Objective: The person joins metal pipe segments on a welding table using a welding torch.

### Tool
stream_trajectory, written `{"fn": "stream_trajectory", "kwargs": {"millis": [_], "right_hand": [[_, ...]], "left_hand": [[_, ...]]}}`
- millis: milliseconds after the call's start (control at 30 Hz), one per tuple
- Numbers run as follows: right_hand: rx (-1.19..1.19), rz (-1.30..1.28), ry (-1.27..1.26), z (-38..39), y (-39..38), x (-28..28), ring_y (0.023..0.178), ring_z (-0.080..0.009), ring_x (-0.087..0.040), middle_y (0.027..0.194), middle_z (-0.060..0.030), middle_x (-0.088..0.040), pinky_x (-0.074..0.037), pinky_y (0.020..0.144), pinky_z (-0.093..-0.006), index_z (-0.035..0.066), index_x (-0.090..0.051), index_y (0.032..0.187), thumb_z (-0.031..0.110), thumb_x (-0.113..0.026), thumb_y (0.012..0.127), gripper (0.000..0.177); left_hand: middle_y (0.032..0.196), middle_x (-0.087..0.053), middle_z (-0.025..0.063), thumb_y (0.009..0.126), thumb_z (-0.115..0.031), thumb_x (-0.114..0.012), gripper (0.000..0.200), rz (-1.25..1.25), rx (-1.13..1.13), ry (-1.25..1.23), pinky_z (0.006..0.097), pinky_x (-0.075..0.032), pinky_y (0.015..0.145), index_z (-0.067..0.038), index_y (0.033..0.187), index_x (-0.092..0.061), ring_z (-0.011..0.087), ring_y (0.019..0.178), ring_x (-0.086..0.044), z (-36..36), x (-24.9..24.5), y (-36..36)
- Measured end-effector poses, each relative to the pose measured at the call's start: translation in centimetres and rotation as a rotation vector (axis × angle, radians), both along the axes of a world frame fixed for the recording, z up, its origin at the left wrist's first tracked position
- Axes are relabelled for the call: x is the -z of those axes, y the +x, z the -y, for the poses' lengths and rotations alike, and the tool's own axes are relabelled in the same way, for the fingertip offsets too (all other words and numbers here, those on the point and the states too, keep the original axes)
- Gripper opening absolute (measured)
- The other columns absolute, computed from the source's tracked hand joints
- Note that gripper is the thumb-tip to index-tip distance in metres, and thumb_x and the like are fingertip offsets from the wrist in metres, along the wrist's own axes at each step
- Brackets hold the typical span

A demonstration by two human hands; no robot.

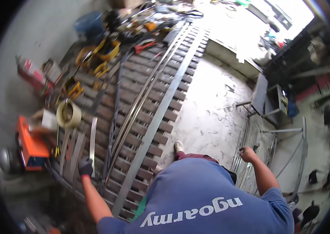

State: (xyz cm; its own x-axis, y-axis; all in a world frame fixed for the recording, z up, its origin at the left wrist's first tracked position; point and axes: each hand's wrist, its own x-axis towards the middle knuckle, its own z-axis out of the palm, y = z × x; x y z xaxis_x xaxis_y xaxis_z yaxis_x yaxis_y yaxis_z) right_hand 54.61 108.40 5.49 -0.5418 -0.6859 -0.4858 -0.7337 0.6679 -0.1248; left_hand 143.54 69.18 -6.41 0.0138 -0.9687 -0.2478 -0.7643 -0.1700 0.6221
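My left hand (85, 167), in a dark glove, is closed around the lower end of a flat metal strip (93, 136) over the slatted bench. Several similar flat strips (73, 156) lie just left of it. Long thin metal bars (133, 113) and a wide flat metal bar (161, 111) run lengthwise along the bench to the right of this hand. Out to the right, away from the bench, my bare right hand (246, 154) has its fingers curled together. What it holds, if anything, I cannot tell.
An orange machine (34, 144) and a cream round container (69, 113) stand at the slatted bench's (133, 80) left side. Yellow bins (108, 48) and cluttered tools sit farther back. Metal bars (243, 156) and a metal frame (303, 152) stand right.
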Motion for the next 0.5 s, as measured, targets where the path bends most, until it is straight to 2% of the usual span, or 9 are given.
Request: {"fn": "stream_trajectory", "kwargs": {"millis": [67,100,133,167,233,300,367,400,500], "right_hand": [[0.086,-0.086,0.120,-6.7,0.1,1.2,0.094,-0.0367,-0.078,0.102,-0.0249,-0.079,-0.062,0.090,-0.0442,0.001,-0.078,0.122,0.022,-0.071,0.089,0.040],[0.223,0.004,0.186,-10.8,-0.8,3.5,0.081,-0.0315,-0.079,0.093,-0.0224,-0.080,-0.064,0.078,-0.0433,0.002,-0.079,0.122,0.021,-0.068,0.092,0.037],[0.491,0.142,0.310,-13.2,-0.4,3.6,0.080,-0.0328,-0.079,0.093,-0.0228,-0.080,-0.064,0.082,-0.0431,0.003,-0.083,0.097,0.027,-0.068,0.090,0.029],[0.508,0.205,0.421,-16.7,-0.5,5.3,0.075,-0.0272,-0.080,0.087,-0.0161,-0.081,-0.062,0.059,-0.0398,-0.003,-0.079,0.115,0.021,-0.066,0.095,0.033],[0.702,0.425,0.718,-22.7,-0.4,9.3,0.106,-0.0302,-0.079,0.128,-0.0160,-0.077,-0.064,0.087,-0.0450,-0.001,-0.071,0.134,0.032,-0.057,0.109,0.044],[0.892,0.577,0.725,-26.8,-0.4,12.5,0.102,-0.0289,-0.079,0.119,-0.0187,-0.080,-0.063,0.084,-0.0483,-0.002,-0.078,0.119,0.030,-0.066,0.102,0.038],[0.916,0.591,0.725,-25.0,-0.3,14.1,0.106,-0.0292,-0.079,0.120,-0.0175,-0.080,-0.063,0.085,-0.0471,-0.002,-0.077,0.122,0.033,-0.067,0.103,0.041],[0.932,0.598,0.724,-23.7,-0.7,15.2,0.107,-0.0293,-0.078,0.121,-0.0169,-0.080,-0.063,0.086,-0.0464,-0.002,-0.076,0.124,0.034,-0.068,0.103,0.043],[0.804,0.703,0.599,-16.2,-4.6,18.9,0.119,-0.0306,-0.074,0.141,-0.0172,-0.070,-0.059,0.099,-0.0489,0.004,-0.057,0.151,0.038,-0.063,0.106,0.056]], "left_hand": [[0.094,-0.076,0.0223,0.090,-0.031,-0.069,0.032,0.664,0.113,-0.146,0.0513,-0.057,0.082,-0.002,0.098,-0.077,0.0448,0.088,-0.072,2.4,2.5,1.1],[0.111,-0.076,0.0246,0.088,-0.037,-0.074,0.045,0.655,-0.091,-0.168,0.0543,-0.054,0.095,-0.001,0.116,-0.076,0.0445,0.105,-0.072,0.9,-6.1,-5.0],[0.130,-0.072,0.0260,0.089,-0.042,-0.076,0.065,0.618,-0.092,-0.230,0.0565,-0.045,0.110,-0.001,0.138,-0.066,0.0436,0.120,-0.067,1.1,-7.0,-5.8],[0.137,-0.069,0.0244,0.089,-0.047,-0.076,0.078,0.617,-0.097,-0.270,0.0568,-0.037,0.118,-0.003,0.151,-0.056,0.0424,0.127,-0.064,1.3,-9.5,-8.8],[0.148,-0.064,0.0188,0.092,-0.054,-0.073,0.080,0.691,-0.046,-0.506,0.0561,-0.031,0.124,-0.007,0.154,-0.054,0.0383,0.133,-0.061,2.6,-6.6,-11.8],[0.158,-0.057,0.0157,0.094,-0.065,-0.064,0.086,0.768,0.029,-0.396,0.0612,-0.018,0.130,-0.010,0.159,-0.049,0.0331,0.148,-0.052,1.8,-9.7,-22.0],[0.168,-0.046,0.0178,0.091,-0.063,-0.064,0.092,0.542,0.288,-0.414,0.0657,-0.006,0.131,-0.009,0.163,-0.045,0.0341,0.159,-0.037,1.2,-11.3,-30.7],[0.170,-0.042,0.0179,0.092,-0.068,-0.059,0.095,0.722,0.466,-0.550,0.0667,-0.005,0.131,-0.008,0.164,-0.043,0.0326,0.161,-0.035,1.7,-9.6,-34.0],[0.176,-0.030,0.0223,0.093,-0.078,-0.048,0.107,0.533,0.736,-0.276,0.0672,0.005,0.130,-0.004,0.169,-0.032,0.0393,0.164,-0.025,2.1,-10.3,-46.5]]}}
